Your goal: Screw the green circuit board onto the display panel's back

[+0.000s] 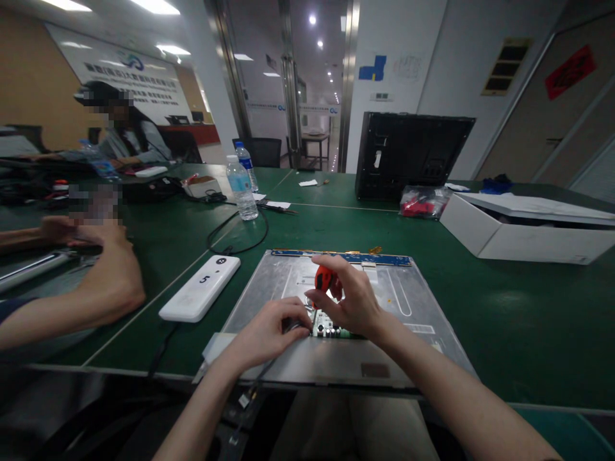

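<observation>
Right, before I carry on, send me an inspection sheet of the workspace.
Surface: green table, pale seam lines.
Job's things: flat metal panel with an exposed circuit board; red-and-black screwdriver held over it.
Grips: right grip closed around the screwdriver handle; left grip at the board's left edge, its hold hard to make out.
Clutter: white device marked 5 left of the panel; two water bottles beyond; white box to the right.
Cables: black cable looped near the bottles; another running from the white device over the edge.
Surroundings: co-worker's arm at left; glass doors behind.
</observation>
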Demonstrator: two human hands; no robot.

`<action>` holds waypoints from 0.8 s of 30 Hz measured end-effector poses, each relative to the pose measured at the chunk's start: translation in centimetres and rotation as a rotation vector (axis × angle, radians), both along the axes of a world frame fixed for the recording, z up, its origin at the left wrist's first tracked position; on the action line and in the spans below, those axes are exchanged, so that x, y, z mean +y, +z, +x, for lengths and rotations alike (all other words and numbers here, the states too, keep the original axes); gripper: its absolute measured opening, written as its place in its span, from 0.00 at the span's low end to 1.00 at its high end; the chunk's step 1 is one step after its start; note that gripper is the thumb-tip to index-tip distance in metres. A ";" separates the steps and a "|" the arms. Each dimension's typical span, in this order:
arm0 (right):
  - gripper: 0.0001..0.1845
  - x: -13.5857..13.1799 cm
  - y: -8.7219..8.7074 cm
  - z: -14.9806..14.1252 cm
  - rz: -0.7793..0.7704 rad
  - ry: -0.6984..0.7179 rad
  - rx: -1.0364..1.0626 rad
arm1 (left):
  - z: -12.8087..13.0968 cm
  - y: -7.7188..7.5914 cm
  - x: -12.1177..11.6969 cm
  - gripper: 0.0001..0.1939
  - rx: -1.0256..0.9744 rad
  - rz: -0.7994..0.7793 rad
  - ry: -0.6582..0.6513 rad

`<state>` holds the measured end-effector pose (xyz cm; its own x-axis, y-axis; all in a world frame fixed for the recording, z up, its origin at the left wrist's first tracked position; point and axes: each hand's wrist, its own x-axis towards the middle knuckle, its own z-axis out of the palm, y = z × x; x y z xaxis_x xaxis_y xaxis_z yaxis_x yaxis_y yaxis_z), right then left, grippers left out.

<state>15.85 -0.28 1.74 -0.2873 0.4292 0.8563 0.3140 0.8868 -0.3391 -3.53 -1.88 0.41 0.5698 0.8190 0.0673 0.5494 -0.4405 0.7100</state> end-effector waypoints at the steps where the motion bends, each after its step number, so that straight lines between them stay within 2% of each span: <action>1: 0.20 -0.1 0.1 0.1 -0.012 0.008 -0.008 | 0.0 0.0 0.0 0.06 -0.001 0.001 0.001; 8: 0.27 -0.5 0.4 0.5 -0.078 0.077 -0.035 | 0.2 0.3 -0.1 0.06 -0.022 0.009 -0.019; 18: 0.20 -0.1 -0.1 0.1 0.015 -0.003 0.034 | 0.0 0.0 0.0 0.06 -0.002 0.006 -0.002; 24: 0.25 -0.4 0.4 0.4 -0.053 0.052 -0.046 | 0.1 0.1 0.0 0.06 0.004 -0.001 -0.007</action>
<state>16.28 -0.66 2.13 -0.3492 0.4571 0.8180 0.2846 0.8835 -0.3722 -3.47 -1.91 0.46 0.5756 0.8152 0.0645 0.5490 -0.4436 0.7084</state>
